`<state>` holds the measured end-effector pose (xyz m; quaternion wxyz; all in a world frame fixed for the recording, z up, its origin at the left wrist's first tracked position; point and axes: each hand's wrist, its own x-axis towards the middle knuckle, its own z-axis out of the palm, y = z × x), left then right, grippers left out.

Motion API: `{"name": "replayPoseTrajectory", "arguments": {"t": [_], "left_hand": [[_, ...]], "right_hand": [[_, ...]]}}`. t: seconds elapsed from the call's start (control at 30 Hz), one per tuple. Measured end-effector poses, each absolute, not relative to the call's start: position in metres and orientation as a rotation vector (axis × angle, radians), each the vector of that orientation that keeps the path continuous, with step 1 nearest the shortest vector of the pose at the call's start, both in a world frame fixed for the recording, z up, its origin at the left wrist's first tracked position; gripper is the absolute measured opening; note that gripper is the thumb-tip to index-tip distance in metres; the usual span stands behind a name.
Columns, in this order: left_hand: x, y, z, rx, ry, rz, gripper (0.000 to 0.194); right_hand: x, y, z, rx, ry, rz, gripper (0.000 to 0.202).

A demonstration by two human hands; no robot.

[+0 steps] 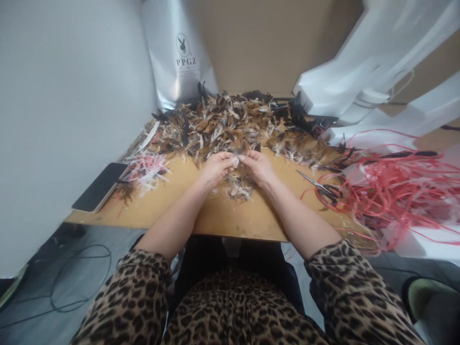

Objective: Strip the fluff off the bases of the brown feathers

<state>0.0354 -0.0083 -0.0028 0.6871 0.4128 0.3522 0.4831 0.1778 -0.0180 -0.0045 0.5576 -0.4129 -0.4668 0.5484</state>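
My left hand and my right hand meet over the middle of the wooden table. Thumbs and fingers of both pinch the pale fluffy base of a small brown feather bunch, whose tips point away from me. Just below the hands lies a little heap of feather scraps with whitish down. Behind them spreads a large pile of brown and black feathers. How many feathers are in the pinch is too small to tell.
Scissors lie right of my hands, beside tangled red strips. White and pink strips and a phone lie to the left. A silver bag stands behind the feathers; white plastic hangs at right.
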Motion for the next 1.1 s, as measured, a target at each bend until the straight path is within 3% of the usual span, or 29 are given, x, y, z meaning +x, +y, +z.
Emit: {"name": "replayPoseTrajectory", "arguments": {"t": [0.73,1.1], "left_hand": [[0.026,-0.003,-0.003,1.208,0.977,1.032,0.032],[0.034,0.000,-0.011,1.086,0.888,1.110,0.030]], "right_hand": [[0.190,-0.014,-0.007,-1.167,-1.375,1.140,0.024],[0.180,-0.014,-0.010,-1.048,-1.025,1.395,0.028]]}}
